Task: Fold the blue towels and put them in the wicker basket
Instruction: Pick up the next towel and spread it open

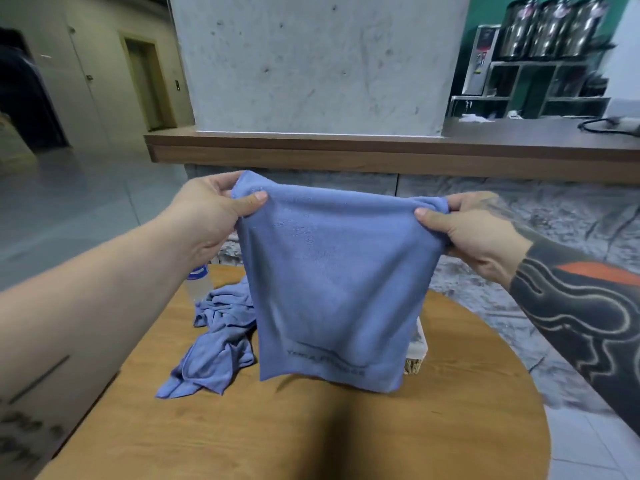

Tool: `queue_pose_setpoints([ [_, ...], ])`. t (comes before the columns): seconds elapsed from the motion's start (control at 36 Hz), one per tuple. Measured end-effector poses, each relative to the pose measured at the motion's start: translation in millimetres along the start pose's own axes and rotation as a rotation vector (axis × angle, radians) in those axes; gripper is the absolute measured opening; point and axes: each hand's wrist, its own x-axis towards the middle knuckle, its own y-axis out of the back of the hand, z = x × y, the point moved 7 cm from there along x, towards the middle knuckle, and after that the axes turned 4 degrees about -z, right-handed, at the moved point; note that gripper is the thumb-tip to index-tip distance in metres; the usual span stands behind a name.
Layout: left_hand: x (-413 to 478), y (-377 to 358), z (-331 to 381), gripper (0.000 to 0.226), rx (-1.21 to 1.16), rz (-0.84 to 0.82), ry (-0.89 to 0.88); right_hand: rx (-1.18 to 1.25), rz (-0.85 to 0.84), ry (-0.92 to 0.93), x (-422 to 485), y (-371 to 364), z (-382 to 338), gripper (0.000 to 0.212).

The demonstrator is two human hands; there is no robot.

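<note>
Both hands, left (pixel 207 216) and right (pixel 474 233), are pinching a towel's (pixel 332 282) top corners. Folding is underway. Next: halving it, then basket (pixel 415 355).

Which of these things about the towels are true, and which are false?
1. Both hands hold a towel up in the air. True: the left hand and the right hand pinch the top corners of the hanging towel.
2. The other towel is neatly folded. False: the second towel lies crumpled on the table.
3. The hanging towel is red. False: it is blue.
4. A bottle with a blue cap stands on the table. True.
</note>
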Motion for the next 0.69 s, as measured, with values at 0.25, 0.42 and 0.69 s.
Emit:
queue_pose_setpoints([
  [0.25, -1, 15, 14, 0.034, 0.235, 0.184, -0.052, 0.155, 0.129, 0.033, -11, 15, -16, 0.031],
  [0.42, 2, 1, 21, 0.014, -0.023, 0.010, -0.029, 0.348, 0.067, 0.002, -13, 14, -23, 0.014],
  [0.69, 0, 21, 48, 0.022, 0.272, 0.196, -0.197, 0.099, 0.089, 0.235, -13, 17, -49, 0.019],
])
